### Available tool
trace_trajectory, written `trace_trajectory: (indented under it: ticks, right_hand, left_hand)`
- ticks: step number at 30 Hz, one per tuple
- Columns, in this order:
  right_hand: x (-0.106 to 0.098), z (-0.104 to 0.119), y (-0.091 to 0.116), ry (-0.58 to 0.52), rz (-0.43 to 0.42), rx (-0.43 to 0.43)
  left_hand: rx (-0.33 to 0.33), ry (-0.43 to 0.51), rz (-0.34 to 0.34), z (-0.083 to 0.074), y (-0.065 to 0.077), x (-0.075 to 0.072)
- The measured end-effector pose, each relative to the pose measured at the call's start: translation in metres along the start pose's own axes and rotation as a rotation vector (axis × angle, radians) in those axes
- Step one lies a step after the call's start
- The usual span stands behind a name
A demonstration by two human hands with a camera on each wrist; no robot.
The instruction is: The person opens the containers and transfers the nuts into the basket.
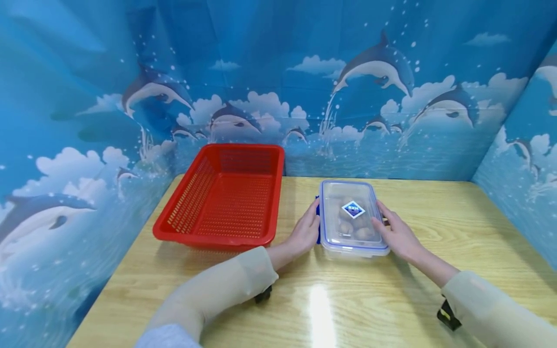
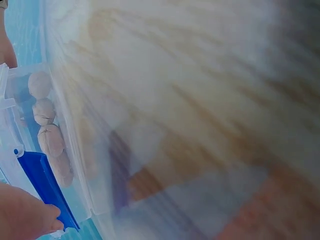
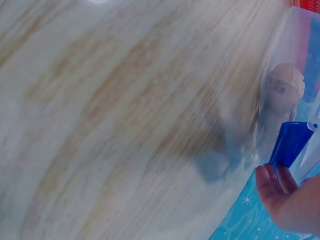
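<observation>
A clear plastic food container (image 1: 344, 191) with a blue-rimmed lid and a diamond label stands on the table. Inside lie several round, pale brown lumps (image 2: 44, 111); their kind is unclear. My left hand (image 1: 305, 231) holds the container's left side, its fingertips on a blue latch (image 2: 42, 180) that slants outward. On the opposite side my right hand (image 1: 401, 237) grips the edge, thumb on the lid. Its fingers (image 3: 268, 187) curl at the lower end of another blue latch (image 3: 290, 142), which also stands out from the wall.
A red perforated plastic basket (image 1: 174, 236) stands to the left of the container on the wood-grain table (image 1: 435, 203). Behind and at the sides hangs a blue dolphin-print cloth (image 1: 270, 58).
</observation>
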State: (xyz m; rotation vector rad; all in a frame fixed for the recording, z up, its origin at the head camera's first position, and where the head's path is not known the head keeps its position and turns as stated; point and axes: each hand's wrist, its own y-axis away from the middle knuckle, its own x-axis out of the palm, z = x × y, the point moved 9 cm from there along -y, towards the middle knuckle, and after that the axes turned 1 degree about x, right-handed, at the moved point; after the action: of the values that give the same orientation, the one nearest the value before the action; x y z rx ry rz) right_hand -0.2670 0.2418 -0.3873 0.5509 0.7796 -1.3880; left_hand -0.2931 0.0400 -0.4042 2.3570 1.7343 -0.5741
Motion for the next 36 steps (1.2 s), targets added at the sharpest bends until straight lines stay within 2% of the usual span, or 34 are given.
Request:
trace_trajectory:
  ticks: [5, 18, 28, 36]
  right_hand:
    - [-0.001, -0.002, 0.0, -0.01, -0.006, 0.03]
    - [0.0, -0.003, 0.003, -0.044, -0.045, 0.033]
    - [0.001, -0.007, 0.003, -0.104, -0.053, 0.064]
    - [-0.002, -0.005, 0.003, -0.119, -0.068, 0.065]
  left_hand:
    - [-0.049, 0.02, 0.006, 0.003, 0.001, 0.002]
    - [0.005, 0.014, 0.02, -0.001, 0.006, 0.01]
    - [-0.038, 0.005, 0.04, 0.001, 0.007, 0.011]
    - [-0.043, 0.008, 0.05, -0.001, 0.006, 0.011]
